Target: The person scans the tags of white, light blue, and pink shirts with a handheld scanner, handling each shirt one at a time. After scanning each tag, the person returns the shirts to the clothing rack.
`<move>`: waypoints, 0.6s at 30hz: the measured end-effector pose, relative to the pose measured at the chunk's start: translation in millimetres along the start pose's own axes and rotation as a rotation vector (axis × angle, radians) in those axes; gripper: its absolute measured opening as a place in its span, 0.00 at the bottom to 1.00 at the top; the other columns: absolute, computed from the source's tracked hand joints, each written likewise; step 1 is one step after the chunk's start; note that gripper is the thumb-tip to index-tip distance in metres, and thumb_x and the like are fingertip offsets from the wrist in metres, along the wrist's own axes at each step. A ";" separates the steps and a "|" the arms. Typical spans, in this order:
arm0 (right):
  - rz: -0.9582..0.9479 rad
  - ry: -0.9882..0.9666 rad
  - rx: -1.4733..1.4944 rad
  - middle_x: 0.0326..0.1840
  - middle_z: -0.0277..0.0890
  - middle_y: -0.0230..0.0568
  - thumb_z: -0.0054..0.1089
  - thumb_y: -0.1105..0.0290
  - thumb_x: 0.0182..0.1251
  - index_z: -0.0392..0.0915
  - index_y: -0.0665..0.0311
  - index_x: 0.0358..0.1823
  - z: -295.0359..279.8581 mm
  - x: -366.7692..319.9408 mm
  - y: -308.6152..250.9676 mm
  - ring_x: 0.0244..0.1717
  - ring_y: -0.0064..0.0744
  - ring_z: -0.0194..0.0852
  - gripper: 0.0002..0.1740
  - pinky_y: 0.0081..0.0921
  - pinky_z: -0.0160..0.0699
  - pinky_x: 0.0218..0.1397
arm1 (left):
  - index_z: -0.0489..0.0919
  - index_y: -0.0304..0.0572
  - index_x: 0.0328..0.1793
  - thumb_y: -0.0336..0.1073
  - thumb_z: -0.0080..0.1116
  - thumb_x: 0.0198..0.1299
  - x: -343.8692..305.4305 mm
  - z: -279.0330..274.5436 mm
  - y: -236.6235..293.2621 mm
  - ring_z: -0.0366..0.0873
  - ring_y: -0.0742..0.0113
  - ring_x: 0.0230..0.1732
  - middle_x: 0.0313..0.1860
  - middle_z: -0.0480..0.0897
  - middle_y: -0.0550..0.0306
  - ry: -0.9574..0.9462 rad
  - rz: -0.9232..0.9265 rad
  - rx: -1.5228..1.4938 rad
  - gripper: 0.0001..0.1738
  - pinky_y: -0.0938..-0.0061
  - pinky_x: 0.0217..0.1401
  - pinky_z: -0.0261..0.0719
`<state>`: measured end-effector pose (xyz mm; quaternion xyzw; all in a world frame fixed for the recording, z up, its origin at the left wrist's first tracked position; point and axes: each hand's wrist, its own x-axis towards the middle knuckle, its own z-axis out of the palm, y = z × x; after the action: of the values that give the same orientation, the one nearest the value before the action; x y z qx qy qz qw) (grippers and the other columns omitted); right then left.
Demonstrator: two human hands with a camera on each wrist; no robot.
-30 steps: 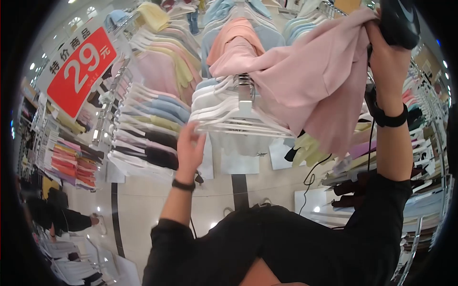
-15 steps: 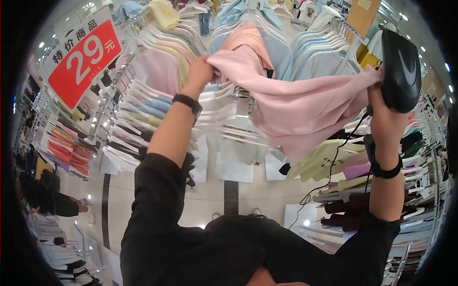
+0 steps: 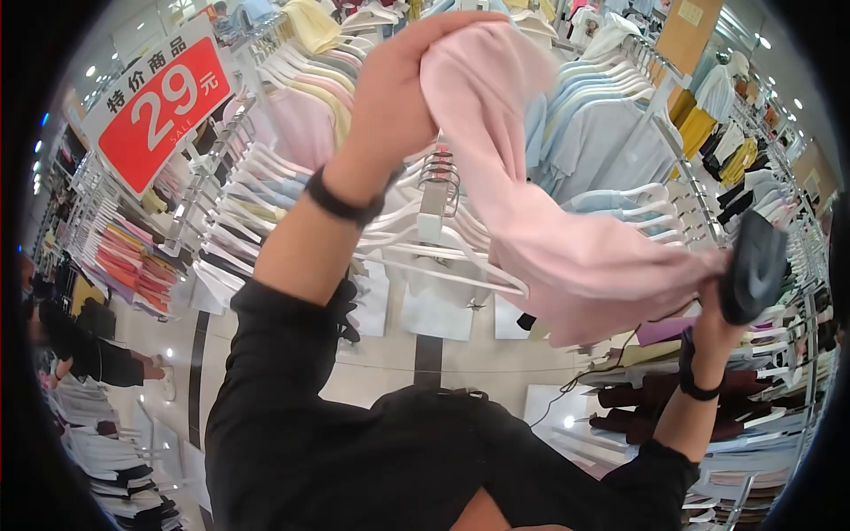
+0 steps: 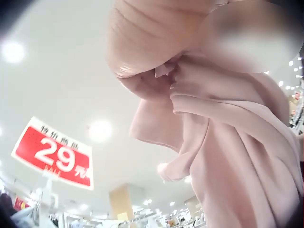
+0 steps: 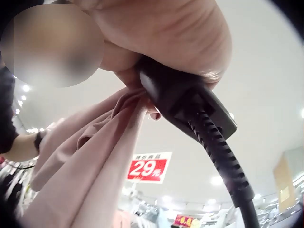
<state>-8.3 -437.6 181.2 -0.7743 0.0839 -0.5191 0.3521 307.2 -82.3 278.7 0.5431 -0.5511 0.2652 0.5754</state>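
Observation:
A pink garment stretches between both hands in the head view. My left hand, raised at upper centre, grips one end; the left wrist view shows its fingers curled into the pink cloth. At the right, my right hand holds a black corded device and pinches the other end of the garment. In the right wrist view the cloth bunches at the fingers beside the black device with its ribbed cable. White hangers hang below the cloth.
A red-and-white "29" sign stands at upper left. Racks of clothes on white hangers line the left, and light shirts hang behind at the right. Dark clothes lie low right. Another person is at the left edge.
My left hand went from near the hangers to grip the pink garment, then rose with it. My right hand has come down with the black device, and the cloth now hangs between both hands.

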 end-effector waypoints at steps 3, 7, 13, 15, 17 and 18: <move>-0.093 0.266 -0.133 0.58 0.82 0.43 0.64 0.78 0.73 0.76 0.73 0.64 -46.1 -7.8 -18.1 0.56 0.33 0.82 0.20 0.32 0.79 0.64 | 0.84 0.34 0.64 0.28 0.67 0.62 -29.1 -8.3 83.1 0.89 0.60 0.50 0.53 0.90 0.49 -0.130 0.078 0.054 0.22 0.68 0.56 0.86; -0.107 0.602 -0.109 0.52 0.81 0.45 0.63 0.76 0.73 0.74 0.78 0.60 -81.5 -45.9 -43.1 0.49 0.34 0.81 0.18 0.36 0.81 0.58 | 0.86 0.43 0.63 0.27 0.68 0.57 -89.3 -9.9 130.5 0.87 0.51 0.40 0.44 0.89 0.49 -0.322 -0.052 0.119 0.24 0.65 0.44 0.84; 0.085 0.275 0.000 0.45 0.77 0.36 0.66 0.77 0.66 0.76 0.70 0.50 -55.9 -86.7 -48.2 0.39 0.26 0.74 0.13 0.24 0.73 0.48 | 0.87 0.43 0.46 0.27 0.70 0.55 -179.3 -54.5 115.3 0.82 0.51 0.39 0.36 0.83 0.54 -0.851 -0.610 0.079 0.12 0.61 0.43 0.78; 0.218 0.126 0.018 0.49 0.79 0.35 0.66 0.77 0.68 0.78 0.71 0.54 -49.8 -100.0 -36.5 0.42 0.25 0.74 0.15 0.25 0.74 0.50 | 0.86 0.42 0.45 0.27 0.69 0.57 -203.5 -71.8 114.1 0.82 0.52 0.47 0.41 0.82 0.54 -0.786 -0.730 -0.019 0.09 0.62 0.49 0.77; 0.301 0.019 0.018 0.53 0.80 0.34 0.66 0.77 0.68 0.80 0.70 0.59 -37.3 -118.9 -14.8 0.44 0.24 0.75 0.18 0.24 0.75 0.51 | 0.84 0.39 0.45 0.34 0.65 0.67 -247.8 -78.0 116.2 0.78 0.55 0.59 0.52 0.80 0.52 -0.501 -0.931 -0.337 0.07 0.63 0.60 0.76; 0.356 -0.044 0.039 0.53 0.80 0.33 0.66 0.77 0.69 0.80 0.69 0.60 -21.6 -122.3 -13.4 0.46 0.23 0.76 0.19 0.23 0.75 0.51 | 0.82 0.34 0.49 0.43 0.57 0.74 -253.0 -63.8 129.6 0.79 0.54 0.60 0.52 0.81 0.48 -0.230 -1.103 -0.546 0.17 0.62 0.63 0.76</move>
<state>-84.7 -377.0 103.2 -0.7515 0.2018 -0.4332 0.4549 148.5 85.3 101.1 0.6060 -0.2962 -0.2813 0.6825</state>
